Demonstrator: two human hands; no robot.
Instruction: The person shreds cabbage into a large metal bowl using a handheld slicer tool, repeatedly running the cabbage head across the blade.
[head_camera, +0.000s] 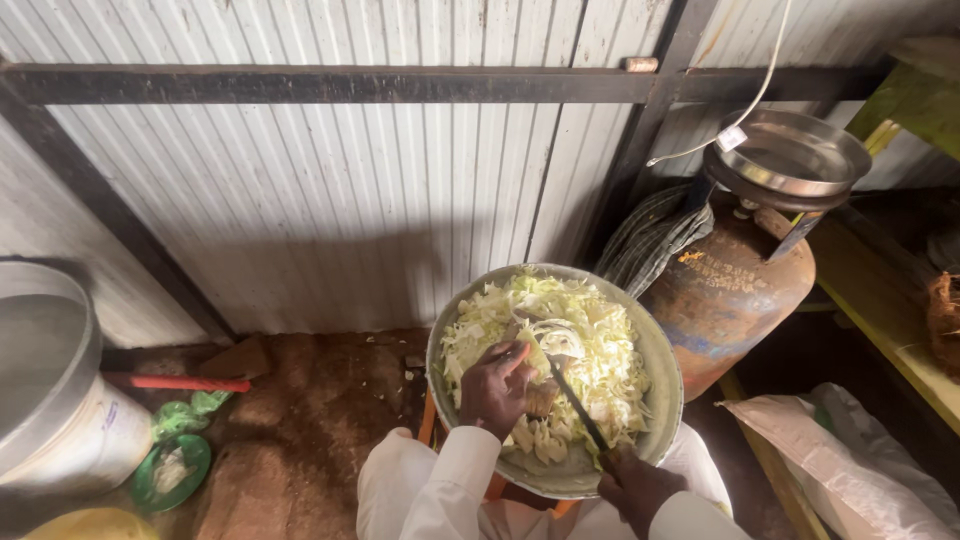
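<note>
While I watch through the head camera, the biggest thing before me is the ribbed metal wall (330, 200), standing well beyond the fingertips and crossed by a dark beam (330, 85). Off to the left of my fingers, well apart, sits a large white bucket (75, 450) with a grey lid. To the right, beyond the knife tip, a rusty gas cylinder (730, 290) stands upright with a shiny metal pan (795, 155) resting on its top, probably parked there to keep it off the dirt floor (300, 420). A pale sack (850, 460) lies farther right.

Directly under both hands is the wide metal bowl (660, 390), heaped with shredded cabbage (590, 340); it seems to rest across my lap, which would keep it steady and catch every shred as it falls.

My left hand (497, 388) reaches over the near rim, its fingers curled down and closed onto a piece of cabbage (538, 355) still uncut, pinning it against the heap so the blade has something firm to meet. My right hand (635, 487) sits at the bowl's near edge, fingers wrapped tight around the knife (578, 405) handle; the dark blade angles up and left, its tip ending just beside the left fingertips, touching the held piece as far as I can tell.

Smallest, left of the fingers on the floor, lie a green lid (172, 472) and a red stick (185, 383).
</note>
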